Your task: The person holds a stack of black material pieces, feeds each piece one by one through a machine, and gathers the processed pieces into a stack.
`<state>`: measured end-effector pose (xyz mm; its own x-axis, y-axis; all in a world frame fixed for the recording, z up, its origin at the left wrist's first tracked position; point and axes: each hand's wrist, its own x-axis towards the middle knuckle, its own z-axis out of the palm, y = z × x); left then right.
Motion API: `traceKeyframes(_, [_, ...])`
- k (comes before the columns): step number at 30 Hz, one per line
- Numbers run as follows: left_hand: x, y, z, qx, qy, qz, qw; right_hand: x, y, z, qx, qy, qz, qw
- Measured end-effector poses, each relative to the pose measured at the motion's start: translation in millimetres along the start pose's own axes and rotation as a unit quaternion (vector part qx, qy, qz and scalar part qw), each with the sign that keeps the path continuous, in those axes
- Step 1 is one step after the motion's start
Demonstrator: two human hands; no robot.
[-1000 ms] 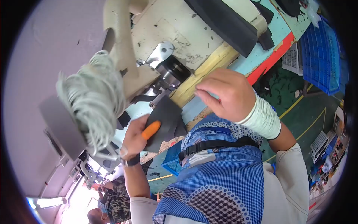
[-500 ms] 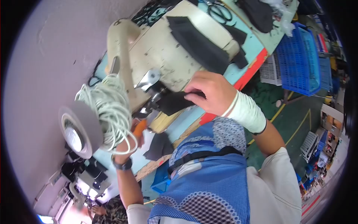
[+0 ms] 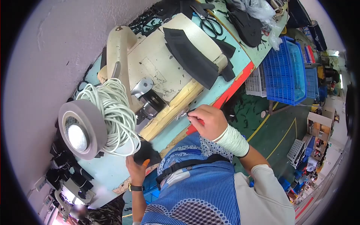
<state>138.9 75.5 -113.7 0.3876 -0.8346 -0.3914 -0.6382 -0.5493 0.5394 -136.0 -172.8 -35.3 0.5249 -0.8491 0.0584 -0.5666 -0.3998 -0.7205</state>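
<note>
My right hand (image 3: 208,122) is closed in a pinch in front of the cream-coloured machine (image 3: 150,69). Something small and dark shows at its fingertips, too little to name. White wrapping covers that wrist. My left hand (image 3: 136,170) is low by the table's front edge, at the black fabric pieces (image 3: 148,153). Its orange-covered thumb stands apart from the fingers, which are partly hidden by the coil of white cord (image 3: 114,116). Between the hands sits the machine's metal working head (image 3: 150,103), beside a yellowish bar (image 3: 174,108).
Curved black pieces (image 3: 191,56) lie on top of the machine. Scissors (image 3: 210,26) rest behind it. A grey tape roll (image 3: 98,129) hangs close at the left. Blue crates (image 3: 283,71) stand at right. Another person's camouflage sleeve (image 3: 107,212) shows at lower left.
The black piece has left the machine's head and my right fingers. My right hand moved down and slightly left. My left hand drew back from the head toward the black pieces at the front edge.
</note>
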Motion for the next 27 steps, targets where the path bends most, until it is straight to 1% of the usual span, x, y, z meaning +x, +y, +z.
traceKeyframes(2, [6, 8, -25, 0.062, -0.07, -0.032, 0.995, 2, -2, 1, -0.008, -0.005, -0.008, 1.0])
traceKeyframes(3, [13, 42, -53, 0.007, -0.138, -0.098, 0.986, 5, -11, -2, 0.011, -0.026, -0.029, 0.999])
traceKeyframes(4, [17, 65, -70, 0.009, -0.137, -0.103, 0.985, 6, -20, -2, 0.033, -0.05, -0.05, 0.997])
traceKeyframes(5, [18, 84, -83, -0.093, -0.193, -0.02, 0.977, 4, -32, 0, 0.098, -0.116, -0.017, 0.988])
traceKeyframes(6, [20, 100, -92, -0.192, -0.241, 0.059, 0.95, 4, -43, 4, 0.11, -0.123, -0.022, 0.986])
traceKeyframes(7, [24, 115, -99, -0.169, -0.281, 0.051, 0.943, 2, -56, 10, 0.198, -0.206, 0.017, 0.958])
traceKeyframes(8, [31, 128, -100, -0.147, -0.32, 0.044, 0.935, 0, -66, 15, 0.279, -0.286, 0.054, 0.915])
traceKeyframes(9, [41, 136, -98, -0.204, -0.32, 0.02, 0.925, 2, -71, 20, 0.293, -0.31, 0.09, 0.9])
traceKeyframes(10, [46, 141, -97, -0.261, -0.32, 0.0, 0.911, 1, -68, 35, 0.316, -0.235, 0.092, 0.914])
traceKeyframes(11, [46, 137, -88, -0.444, -0.282, -0.019, 0.85, 0, -63, 39, 0.328, -0.22, 0.103, 0.913])
traceKeyframes(12, [49, 135, -88, -0.477, -0.257, -0.009, 0.841, 5, -57, 38, 0.335, -0.201, 0.115, 0.913])
traceKeyframes(13, [52, 131, -88, -0.457, -0.246, -0.022, 0.854, 9, -53, 39, 0.309, -0.193, 0.101, 0.926])
traceKeyframes(14, [55, 125, -90, -0.438, -0.236, -0.037, 0.867, 9, -52, 39, 0.312, -0.193, 0.105, 0.924])
traceKeyframes(15, [60, 119, -92, -0.379, -0.239, -0.029, 0.893, 15, -55, 36, 0.265, -0.217, 0.092, 0.935])
traceKeyframes(16, [63, 114, -94, -0.376, -0.238, -0.032, 0.895, 22, -57, 33, 0.217, -0.242, 0.077, 0.943])
traceKeyframes(17, [66, 110, -97, -0.357, -0.233, -0.063, 0.902, 32, -53, 26, 0.148, -0.308, 0.103, 0.934])
traceKeyframes(18, [67, 106, -99, -0.339, -0.228, -0.096, 0.908, 34, -46, 27, 0.159, -0.226, 0.064, 0.959])
traceKeyframes(20, [68, 102, -104, -0.35, -0.218, -0.097, 0.906, 42, -31, 22, 0.135, -0.159, 0.034, 0.977])
traceKeyframes(22, [68, 98, -109, -0.4, -0.205, -0.124, 0.885, 54, -28, 9, 0.149, -0.145, 0.052, 0.977])
traceKeyframes(23, [68, 87, -110, -0.353, -0.215, -0.133, 0.901, 57, -25, 7, 0.144, -0.147, 0.046, 0.977])
traceKeyframes(24, [68, 87, -108, -0.35, -0.218, -0.133, 0.902, 62, -23, 7, 0.146, -0.145, 0.049, 0.978])
traceKeyframes(26, [70, 94, -103, -0.351, -0.163, -0.042, 0.921, 72, -23, 11, 0.035, -0.094, -0.089, 0.991])
traceKeyframes(27, [79, 111, -106, -0.304, -0.167, 0.022, 0.938, 77, -26, 15, 0.01, -0.084, -0.114, 0.99])
